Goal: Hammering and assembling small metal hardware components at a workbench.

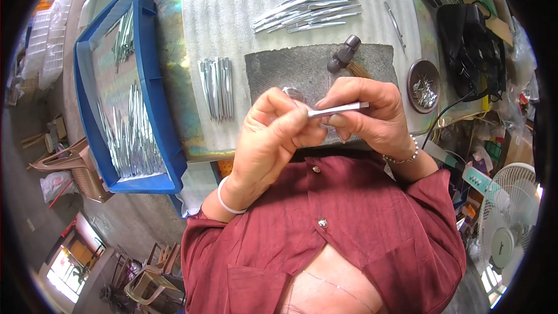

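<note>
Pinching a metal strip [347,107], the left hand [268,131] and right hand [376,115] each show a closed grip near a hammer [344,54].

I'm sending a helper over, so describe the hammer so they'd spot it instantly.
Find the white sheet on the table, then the dark rectangle on it. Toward that rectangle's upper right, just beyond the right hand, lies the hammer, its chunky dark head unlike the slim silvery strips nearby.

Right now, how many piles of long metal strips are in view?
4: a fanned-out pile on the white sheet, far side; a neat pile at the sheet's left; a small pile in the blue tray, far end; a large pile nearer. Others may be hidden.
</note>
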### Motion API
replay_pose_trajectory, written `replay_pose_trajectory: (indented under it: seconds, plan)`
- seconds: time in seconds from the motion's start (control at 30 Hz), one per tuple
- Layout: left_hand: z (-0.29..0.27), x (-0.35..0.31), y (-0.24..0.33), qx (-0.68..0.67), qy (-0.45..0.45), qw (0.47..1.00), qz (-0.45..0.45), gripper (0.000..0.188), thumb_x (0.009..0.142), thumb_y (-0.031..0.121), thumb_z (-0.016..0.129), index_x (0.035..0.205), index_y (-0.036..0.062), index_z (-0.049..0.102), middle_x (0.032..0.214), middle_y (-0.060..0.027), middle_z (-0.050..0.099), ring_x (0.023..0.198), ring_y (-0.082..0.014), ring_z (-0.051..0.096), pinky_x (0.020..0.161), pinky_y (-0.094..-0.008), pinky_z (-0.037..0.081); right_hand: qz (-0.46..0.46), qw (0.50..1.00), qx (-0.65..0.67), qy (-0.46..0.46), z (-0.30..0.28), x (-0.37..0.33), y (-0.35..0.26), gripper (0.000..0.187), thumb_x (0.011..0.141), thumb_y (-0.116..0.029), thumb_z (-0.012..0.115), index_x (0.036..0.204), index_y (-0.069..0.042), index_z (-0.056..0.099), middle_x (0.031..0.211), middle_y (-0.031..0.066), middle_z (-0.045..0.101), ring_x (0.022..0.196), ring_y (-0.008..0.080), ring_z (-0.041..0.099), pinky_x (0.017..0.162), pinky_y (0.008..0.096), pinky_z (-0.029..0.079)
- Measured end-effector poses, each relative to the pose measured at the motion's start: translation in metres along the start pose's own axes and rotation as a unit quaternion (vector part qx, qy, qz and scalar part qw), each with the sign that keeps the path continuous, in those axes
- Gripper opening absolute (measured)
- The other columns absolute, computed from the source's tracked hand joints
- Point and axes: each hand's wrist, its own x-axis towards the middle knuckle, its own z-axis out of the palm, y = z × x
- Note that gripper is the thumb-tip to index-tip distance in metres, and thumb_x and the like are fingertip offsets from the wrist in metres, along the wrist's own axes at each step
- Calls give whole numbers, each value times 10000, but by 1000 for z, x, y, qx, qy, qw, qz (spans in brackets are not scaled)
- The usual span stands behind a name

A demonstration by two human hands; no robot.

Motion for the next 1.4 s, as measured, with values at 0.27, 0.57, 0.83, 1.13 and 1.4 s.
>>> replay_pose_trajectory:
  seconds: [0.27, 0.57, 0.83, 1.13, 1.4]
  plan:
    - [10, -25, 3, 296, -33, 954, 32, 192, 877, 11, 598, 1033, -7, 488, 761, -71, 629, 698, -108, 629, 621, -230, 508, 66, 992, 101, 49, 19, -1, -4, 81, 878, -21, 607, 938, 20, 573, 793, 13, 593, 666, 34, 543, 557, 172, 428]
    - [-9, -29, 10, 299, -49, 953, -20, 141, 896, 47, 586, 959, 1, 468, 789, -64, 663, 704, -62, 609, 605, -200, 480, 166, 975, 132, 67, 32, 16, -1, 61, 884, -43, 604, 908, 2, 571, 749, -4, 589, 647, 15, 520, 529, 160, 399]
    - [-12, -22, 21, 240, -63, 966, -68, 135, 925, 71, 543, 975, -6, 445, 835, -100, 671, 760, -107, 640, 647, -239, 528, 181, 974, 128, 41, 32, 30, -1, 88, 890, -49, 596, 936, 18, 563, 797, 26, 606, 722, 50, 564, 610, 196, 462]
    - [-17, -18, 23, 233, -72, 969, -40, 136, 917, 65, 558, 950, -4, 445, 785, -75, 654, 687, -85, 616, 594, -219, 492, 188, 975, 114, 43, 35, 39, -3, 76, 896, -48, 585, 931, 18, 567, 776, 18, 602, 685, 44, 551, 573, 185, 445]
    - [-15, -24, 23, 351, -25, 936, 27, 250, 809, 69, 713, 872, 29, 475, 608, -3, 571, 548, -20, 528, 484, -191, 402, 174, 976, 117, 56, 40, 35, 2, 138, 923, -98, 558, 980, 17, 607, 703, -18, 562, 553, 11, 444, 466, 166, 338]
